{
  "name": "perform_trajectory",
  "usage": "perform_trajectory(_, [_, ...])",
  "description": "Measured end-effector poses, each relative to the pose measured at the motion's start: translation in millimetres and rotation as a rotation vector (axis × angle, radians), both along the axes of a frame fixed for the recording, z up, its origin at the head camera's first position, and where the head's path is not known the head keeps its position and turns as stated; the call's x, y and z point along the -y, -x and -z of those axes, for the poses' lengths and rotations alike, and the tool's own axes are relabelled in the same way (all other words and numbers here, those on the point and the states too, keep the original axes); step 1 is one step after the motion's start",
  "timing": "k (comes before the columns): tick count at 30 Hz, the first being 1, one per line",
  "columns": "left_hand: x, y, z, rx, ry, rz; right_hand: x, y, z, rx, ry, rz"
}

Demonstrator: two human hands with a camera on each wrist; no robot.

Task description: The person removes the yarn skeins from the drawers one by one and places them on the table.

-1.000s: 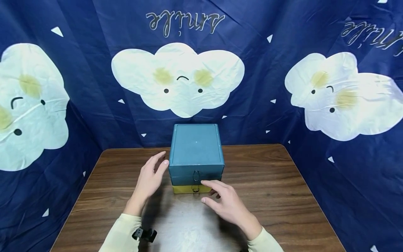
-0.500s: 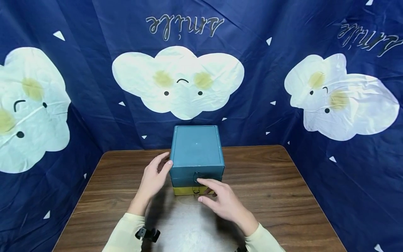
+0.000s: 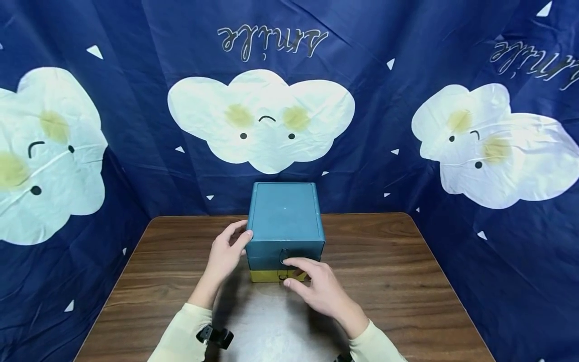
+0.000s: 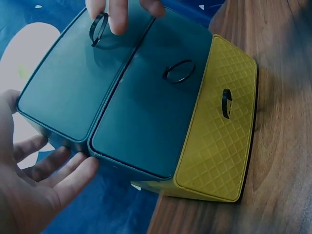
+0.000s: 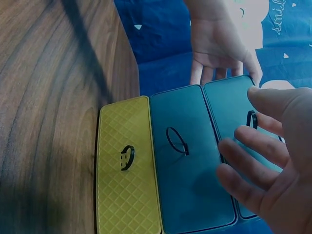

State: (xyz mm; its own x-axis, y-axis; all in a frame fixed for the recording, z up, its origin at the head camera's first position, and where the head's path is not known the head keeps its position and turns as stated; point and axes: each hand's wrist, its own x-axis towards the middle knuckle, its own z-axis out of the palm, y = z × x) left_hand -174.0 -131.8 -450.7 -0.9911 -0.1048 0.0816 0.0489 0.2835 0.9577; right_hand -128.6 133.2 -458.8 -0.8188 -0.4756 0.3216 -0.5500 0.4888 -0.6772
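Left hand released, flat against teal drawer box side, right hand released, fingertips at top ring pull, wrist views reveal yellow bottom drawer, wooden tabletop

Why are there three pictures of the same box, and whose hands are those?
They are one person's two hands, filmed by three cameras at once. The big picture comes from a camera on the person's head. The other two come from cameras strapped to each wrist, so the box looks tipped sideways there. On the wooden table stands a small drawer box with two teal drawers and a yellow drawer at the bottom, each with a black ring pull. The left hand steadies the box's side with straight fingers. The right hand reaches its fingertips to the top drawer's ring. Nothing is held.
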Motion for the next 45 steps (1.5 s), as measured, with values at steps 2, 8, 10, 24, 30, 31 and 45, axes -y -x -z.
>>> perform_trajectory(2, [-2,-1.7,-1.4,0.02,-0.013,-0.002,-1,-0.9,-0.5,-0.017,0.005,0.014])
perform_trajectory(8, [-5,-5.3,-5.1,0.035,-0.007,-0.015,-2,-2.0,-2.1,-0.095,0.042,0.034])
perform_trajectory(10, [-7,-6.7,-6.4,0.032,0.001,-0.025,-3,-3.2,-3.1,-0.119,0.053,0.035])
perform_trajectory(24, [-11,-12.8,-11.8,0.035,0.003,-0.062,-8,-14.1,-10.2,-0.19,0.028,0.024])
perform_trajectory(30, [-13,-14.1,-12.6,0.032,0.001,-0.079,-9,-19.6,-12.8,-0.2,0.007,0.015])
perform_trajectory(31, [-13,-14.0,-12.5,0.031,0.004,-0.079,-9,-20.4,-13.0,-0.199,0.004,0.013])
perform_trajectory(45, [-13,-12.6,-9.7,0.028,0.007,-0.092,-13,-36.4,-10.3,-0.179,0.041,-0.02])
